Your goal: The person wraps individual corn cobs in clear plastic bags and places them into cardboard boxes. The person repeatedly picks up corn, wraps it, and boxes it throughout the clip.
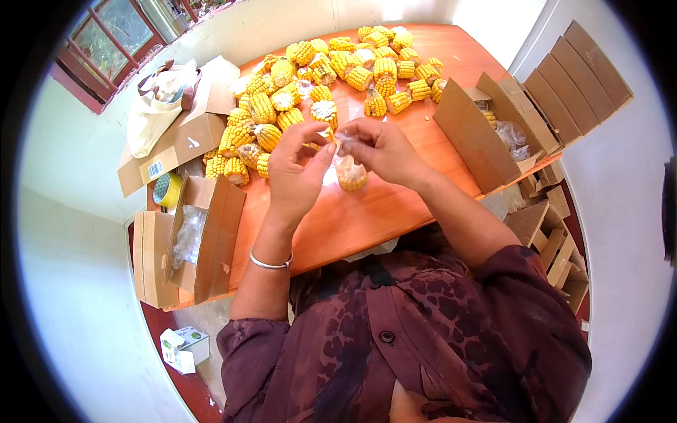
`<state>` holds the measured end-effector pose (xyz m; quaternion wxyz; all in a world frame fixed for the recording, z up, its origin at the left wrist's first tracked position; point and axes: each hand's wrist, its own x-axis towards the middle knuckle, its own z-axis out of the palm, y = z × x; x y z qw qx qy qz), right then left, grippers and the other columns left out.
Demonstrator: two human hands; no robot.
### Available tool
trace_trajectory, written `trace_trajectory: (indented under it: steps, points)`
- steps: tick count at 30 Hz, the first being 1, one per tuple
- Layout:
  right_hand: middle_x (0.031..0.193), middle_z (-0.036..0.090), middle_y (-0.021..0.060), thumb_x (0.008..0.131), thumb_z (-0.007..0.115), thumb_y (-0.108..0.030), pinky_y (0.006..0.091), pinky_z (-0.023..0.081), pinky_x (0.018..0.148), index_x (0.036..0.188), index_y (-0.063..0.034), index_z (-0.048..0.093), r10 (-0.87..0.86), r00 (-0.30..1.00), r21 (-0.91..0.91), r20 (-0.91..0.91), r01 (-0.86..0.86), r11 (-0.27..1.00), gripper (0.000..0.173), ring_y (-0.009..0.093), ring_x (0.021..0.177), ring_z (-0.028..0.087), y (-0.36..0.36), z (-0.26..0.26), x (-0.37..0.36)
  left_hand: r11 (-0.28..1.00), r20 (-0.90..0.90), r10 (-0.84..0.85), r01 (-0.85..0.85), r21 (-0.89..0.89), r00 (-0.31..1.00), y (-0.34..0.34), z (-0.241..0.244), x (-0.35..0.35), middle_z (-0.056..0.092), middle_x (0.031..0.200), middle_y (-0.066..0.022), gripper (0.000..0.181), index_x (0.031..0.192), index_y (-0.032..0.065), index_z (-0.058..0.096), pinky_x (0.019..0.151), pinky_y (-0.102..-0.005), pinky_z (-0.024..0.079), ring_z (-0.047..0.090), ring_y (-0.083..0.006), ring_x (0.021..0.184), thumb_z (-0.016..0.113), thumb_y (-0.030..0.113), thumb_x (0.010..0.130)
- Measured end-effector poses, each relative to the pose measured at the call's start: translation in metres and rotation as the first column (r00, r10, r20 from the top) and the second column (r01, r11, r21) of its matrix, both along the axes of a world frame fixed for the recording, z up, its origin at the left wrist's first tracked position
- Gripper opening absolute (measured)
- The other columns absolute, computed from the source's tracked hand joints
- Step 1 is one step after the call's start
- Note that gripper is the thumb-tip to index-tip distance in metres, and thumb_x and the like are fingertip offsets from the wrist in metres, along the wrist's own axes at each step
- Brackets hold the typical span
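Observation:
A piece of corn on the cob in a clear plastic bag (352, 174) hangs or stands just over the orange-brown table (338, 227), below my hands. My right hand (386, 150) pinches the gathered top of the bag between thumb and fingers. Close on the other side is my left hand (296, 169), its fingers curled and its thumb tip at the bag's neck. Whether the left fingers grip the plastic is unclear. Beyond both hands lies a large heap of cut yellow corn cobs (262, 108), some with white cut ends facing me.
On the left stands an open cardboard box (217, 248) holding clear plastic bags (189, 235). A yellow tape roll (168, 190) and a cream cloth bag (158, 119) are behind it. Another cardboard box (470, 137) on the right holds bagged corn. A small white box (185, 346) lies on the floor.

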<state>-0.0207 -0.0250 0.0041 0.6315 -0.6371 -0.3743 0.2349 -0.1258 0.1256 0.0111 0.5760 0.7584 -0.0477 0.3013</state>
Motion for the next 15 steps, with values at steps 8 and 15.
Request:
trace_trajectory:
  steps: [8,15]
  points:
    - [0.082,0.064,0.0046,0.094,0.058,-0.006,0.0244,0.049,0.058,0.109,-0.0007,0.06,0.22,0.895,0.326,-0.388,-0.091,0.941,0.016,0.008,0.065,0.058,-0.006,0.028,-0.001,0.892,-0.251,-0.385,0.288,-0.347,0.888,0.005,-0.01,-0.003,0.059,0.118,-0.0068,0.056,0.129,0.0004,0.051,0.094,-0.0324,0.048,0.057,-0.0162,0.11,0.075,0.012,0.08]
    - [0.083,0.063,0.0021,0.091,0.06,-0.004,0.0222,0.048,0.059,0.109,-0.0032,0.062,0.096,0.994,0.104,-0.057,-0.09,0.991,0.019,0.008,0.066,0.059,-0.018,0.038,0.006,0.718,-0.222,-0.529,0.293,-0.631,0.819,0.012,-0.024,-0.004,0.065,0.11,-0.0093,0.038,0.125,-0.0014,0.053,0.09,-0.0332,0.052,0.064,-0.0184,0.101,0.06,0.01,0.089]
